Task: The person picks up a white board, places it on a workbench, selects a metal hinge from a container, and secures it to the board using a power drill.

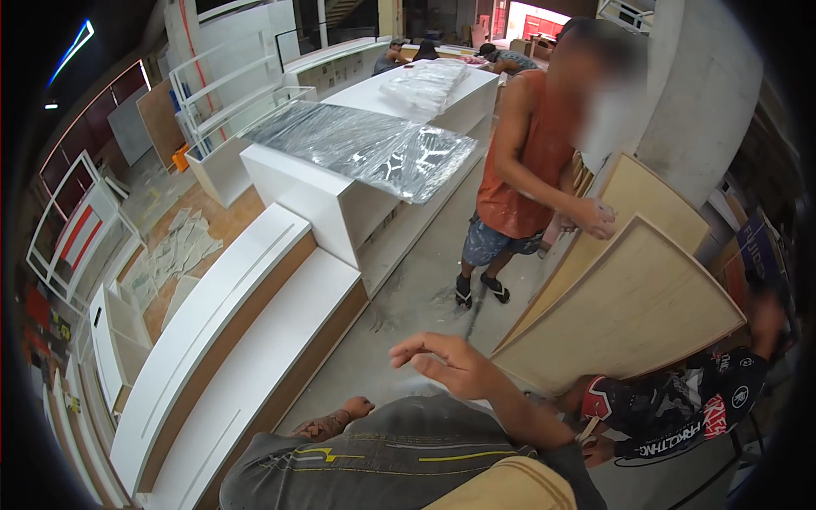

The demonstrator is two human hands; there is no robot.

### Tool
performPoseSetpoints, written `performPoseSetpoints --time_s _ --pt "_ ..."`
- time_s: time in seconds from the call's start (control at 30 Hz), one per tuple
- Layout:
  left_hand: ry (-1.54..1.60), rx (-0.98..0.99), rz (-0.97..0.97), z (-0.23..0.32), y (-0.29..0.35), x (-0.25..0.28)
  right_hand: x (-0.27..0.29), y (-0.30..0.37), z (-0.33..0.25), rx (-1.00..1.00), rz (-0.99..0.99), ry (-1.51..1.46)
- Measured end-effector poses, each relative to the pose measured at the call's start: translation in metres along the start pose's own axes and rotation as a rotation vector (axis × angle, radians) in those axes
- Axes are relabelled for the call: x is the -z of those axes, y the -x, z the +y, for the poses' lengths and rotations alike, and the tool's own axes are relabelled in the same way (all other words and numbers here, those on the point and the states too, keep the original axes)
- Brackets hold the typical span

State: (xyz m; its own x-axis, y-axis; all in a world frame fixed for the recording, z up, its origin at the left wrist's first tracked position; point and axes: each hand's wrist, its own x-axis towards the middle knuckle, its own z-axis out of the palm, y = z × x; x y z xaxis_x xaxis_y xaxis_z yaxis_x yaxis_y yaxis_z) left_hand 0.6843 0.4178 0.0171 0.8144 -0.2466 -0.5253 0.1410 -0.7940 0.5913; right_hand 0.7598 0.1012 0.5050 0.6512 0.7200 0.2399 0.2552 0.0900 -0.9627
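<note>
Fairly bright mid-frame, kinda soft and grey. Blown out at the far opening. Glaring hard off the plastic wrap. Bent like crazy toward the rim, then fading to black. Smeared to mush around the standing person's head.

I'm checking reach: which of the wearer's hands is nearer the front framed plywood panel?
Right: the right hand appears just left of the front plywood panel; the left hand, farther left.
</note>
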Motion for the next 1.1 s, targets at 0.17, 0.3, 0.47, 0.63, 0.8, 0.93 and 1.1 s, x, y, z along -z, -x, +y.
performPoseSetpoints --time_s 0.17,0.3,0.47,0.63,0.8,0.93,1.1 --pt "-0.079 0.083 -0.089 0.045 -0.007 0.0 0.05 0.171 0.288 -0.816 0.454 0.278" --pt "-0.187 -0.007 -0.175 0.074 -0.03 -0.013 0.05 0.394 0.453 -1.177 0.313 0.569" --pt "-0.32 -0.018 -0.315 0.115 -0.069 -0.033 0.007 0.408 0.268 -1.197 0.836 -0.003" --pt "-0.603 -0.342 -0.504 0.228 -0.105 -0.02 -0.017 0.506 0.37 -1.414 0.767 0.374" --pt "-0.339 -0.325 -0.408 0.258 -0.14 -0.021 -0.03 0.481 0.415 -1.366 1.122 0.112" --pt "-0.4 -0.448 -0.428 0.259 -0.154 -0.013 -0.051 0.445 0.429 -1.148 1.159 0.032" --pt "-0.487 -0.47 -0.427 0.248 -0.147 0.008 -0.08 0.422 0.413 -1.18 1.263 0.07"
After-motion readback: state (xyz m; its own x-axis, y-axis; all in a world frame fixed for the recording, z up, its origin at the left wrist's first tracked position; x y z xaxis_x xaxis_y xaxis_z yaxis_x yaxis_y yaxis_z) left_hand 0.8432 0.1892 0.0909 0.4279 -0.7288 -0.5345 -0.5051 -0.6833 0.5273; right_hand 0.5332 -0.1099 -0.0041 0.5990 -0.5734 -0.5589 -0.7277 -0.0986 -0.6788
